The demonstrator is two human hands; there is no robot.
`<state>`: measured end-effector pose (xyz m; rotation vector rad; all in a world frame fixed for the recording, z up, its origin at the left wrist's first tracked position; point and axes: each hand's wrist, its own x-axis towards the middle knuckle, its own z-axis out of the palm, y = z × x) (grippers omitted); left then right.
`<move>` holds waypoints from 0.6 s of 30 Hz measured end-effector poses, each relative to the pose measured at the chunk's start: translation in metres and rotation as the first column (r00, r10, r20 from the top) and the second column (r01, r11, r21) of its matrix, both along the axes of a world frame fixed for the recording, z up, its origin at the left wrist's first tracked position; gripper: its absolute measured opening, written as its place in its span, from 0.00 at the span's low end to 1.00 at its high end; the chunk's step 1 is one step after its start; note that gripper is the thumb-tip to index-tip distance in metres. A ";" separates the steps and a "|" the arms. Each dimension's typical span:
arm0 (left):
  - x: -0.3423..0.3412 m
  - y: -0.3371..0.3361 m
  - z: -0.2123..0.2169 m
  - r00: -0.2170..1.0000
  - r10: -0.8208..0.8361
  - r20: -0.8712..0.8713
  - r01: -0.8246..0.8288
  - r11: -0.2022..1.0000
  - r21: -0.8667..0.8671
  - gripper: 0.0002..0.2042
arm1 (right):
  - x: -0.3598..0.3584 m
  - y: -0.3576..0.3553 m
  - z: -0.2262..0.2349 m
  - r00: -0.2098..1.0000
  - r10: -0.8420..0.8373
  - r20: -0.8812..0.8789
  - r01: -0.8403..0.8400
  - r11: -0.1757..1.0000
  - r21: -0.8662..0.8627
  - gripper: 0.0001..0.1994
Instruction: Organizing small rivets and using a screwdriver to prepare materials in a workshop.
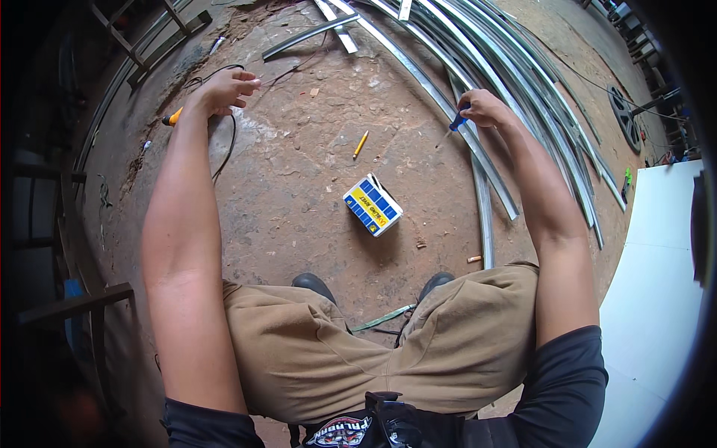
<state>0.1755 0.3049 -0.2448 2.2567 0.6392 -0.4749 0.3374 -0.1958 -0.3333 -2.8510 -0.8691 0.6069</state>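
Note:
My right hand (487,109) is closed round the blue handle of a screwdriver (458,122), whose thin metal shaft points down and left over the edge of a metal strip. My left hand (222,91) hovers above the floor at the far left, its fingers curled in and fingertips close together; whatever may be between them is too small to make out. Beneath the left wrist lies an orange tool (175,117), partly hidden, near a black cord. A blue, yellow and white cardboard box (372,206) stands between my hands and feet, one flap raised. Beyond it lies a yellow pencil-like stick (361,144).
Long metal channels (515,112) spread along the right, with shorter pieces (310,37) at the back. A white sheet (657,276) fills the lower right, near a black wheel (626,119) and a green-handled tool (627,179). Dark metal frames (82,299) stand at left. The floor (299,172) is rough.

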 end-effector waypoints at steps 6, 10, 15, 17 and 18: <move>-0.004 -0.002 0.007 1.000 -0.003 0.003 0.003 0.999 0.034 0.28 | -0.022 0.046 0.004 0.970 0.231 0.077 -0.238 0.965 0.114 0.12; -0.004 0.001 0.006 1.000 0.002 -0.021 -0.002 1.000 0.016 0.29 | -0.064 0.102 0.017 0.960 0.269 0.074 -0.276 0.955 0.112 0.10; 0.001 0.006 0.000 1.000 -0.007 0.015 0.007 1.000 0.014 0.29 | -0.088 0.136 0.010 0.911 0.410 0.046 -0.413 0.902 0.124 0.11; 0.002 0.005 -0.001 1.000 -0.020 0.019 0.019 0.999 0.029 0.29 | -0.093 0.138 0.002 0.900 0.434 0.047 -0.436 0.892 0.116 0.11; 0.002 0.005 -0.002 1.000 -0.017 0.017 0.017 0.999 0.028 0.29 | -0.096 0.138 -0.003 0.901 0.429 0.060 -0.433 0.898 0.077 0.11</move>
